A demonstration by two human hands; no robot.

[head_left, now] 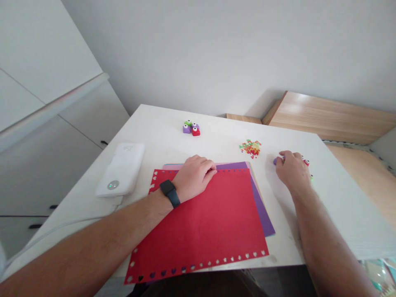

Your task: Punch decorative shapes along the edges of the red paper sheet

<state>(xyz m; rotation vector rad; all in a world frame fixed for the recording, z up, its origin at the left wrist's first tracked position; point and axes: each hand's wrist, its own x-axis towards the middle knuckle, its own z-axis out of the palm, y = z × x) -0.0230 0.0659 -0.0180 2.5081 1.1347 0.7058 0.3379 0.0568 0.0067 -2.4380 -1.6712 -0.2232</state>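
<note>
A red sheet of paper (213, 218) lies on the table, with small hearts, flowers and other shapes punched along its edges. My left hand (194, 175), with a dark watch on the wrist, rests on its upper part. The fingers are curled in and their undersides are hidden. On the right, my right hand (292, 167) reaches over a group of small paper punches, its thumb and forefinger bent around a purple paper punch (275, 161). A red paper punch (306, 162) shows beyond its fingers, and a bit of green shows beside the wrist.
Purple paper (262, 210) and other coloured sheets lie under the red one. Punched-out confetti (251, 148) forms a pile between the sheets and my right hand. Several punches, including a red one (196, 131), stand at the back. A white power bank (122, 169) with a cable lies left.
</note>
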